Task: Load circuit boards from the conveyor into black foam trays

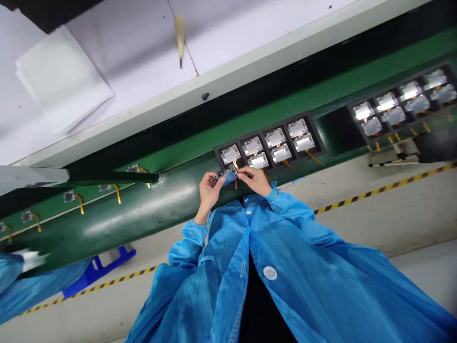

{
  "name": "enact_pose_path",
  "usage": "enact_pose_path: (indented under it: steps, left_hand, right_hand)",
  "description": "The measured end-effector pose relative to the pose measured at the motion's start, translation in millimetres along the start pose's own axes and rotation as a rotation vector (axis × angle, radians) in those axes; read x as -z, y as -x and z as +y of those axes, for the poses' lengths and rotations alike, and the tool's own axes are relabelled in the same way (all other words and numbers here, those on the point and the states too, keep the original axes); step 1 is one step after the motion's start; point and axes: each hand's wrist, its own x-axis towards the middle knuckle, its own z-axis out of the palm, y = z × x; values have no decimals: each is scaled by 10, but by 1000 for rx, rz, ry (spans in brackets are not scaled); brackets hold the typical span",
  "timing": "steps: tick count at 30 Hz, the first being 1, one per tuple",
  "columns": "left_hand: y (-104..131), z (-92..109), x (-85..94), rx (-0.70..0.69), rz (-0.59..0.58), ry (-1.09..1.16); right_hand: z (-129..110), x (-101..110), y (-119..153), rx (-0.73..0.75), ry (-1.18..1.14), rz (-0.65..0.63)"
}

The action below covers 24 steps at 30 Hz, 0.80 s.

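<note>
My left hand point(210, 189) grips a small circuit board point(228, 177) by its left end, the thumb lying across a blue area on its face. My right hand point(256, 180) is closed in a pinch at the right edge of this board, beside a short gold-orange ribbon cable point(235, 165). Whether those fingertips press on the cable or only on the board's edge, I cannot tell. Just beyond my hands lies a black tray point(317, 133) whose compartments hold several circuit boards point(275, 137) with silver shields. The board in my hands hides part of the tray's near left corner.
A second black tray point(364, 136) of boards lies to the right on the green bench point(171, 202). Several loose boards with orange cables point(79, 204) line the left. Above are a white shelf point(143, 52), paper sheets point(64, 78) and a pointed tool point(180, 35). A co-worker's blue sleeve point(46, 286) shows lower left.
</note>
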Motion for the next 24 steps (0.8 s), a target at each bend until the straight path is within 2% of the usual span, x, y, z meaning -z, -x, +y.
enact_pose_path:
  steps: [4,8,12,15,19,22,24]
  left_hand:
    - [86,-46,-238,25,21,-42]
    - [184,-117,-498,22,65,-1]
    - [253,-213,-677,73,11,96]
    - [305,-300,-754,151,-37,111]
    - [344,-399,-797,193,10,120]
    - [292,-452,-780,260,30,185]
    - [210,-486,-754,320,43,196]
  right_hand:
    - [27,182,82,-64,-67,-43]
    - [105,324,95,-95,-74,-28]
    - [175,417,66,-131,-184,-55]
    - [229,435,17,-151,-247,-70]
    - [338,374,-65,-222,-321,-167]
    - [423,314,-86,-253,-345,-207]
    - [469,316,-81,-234,-326,-174]
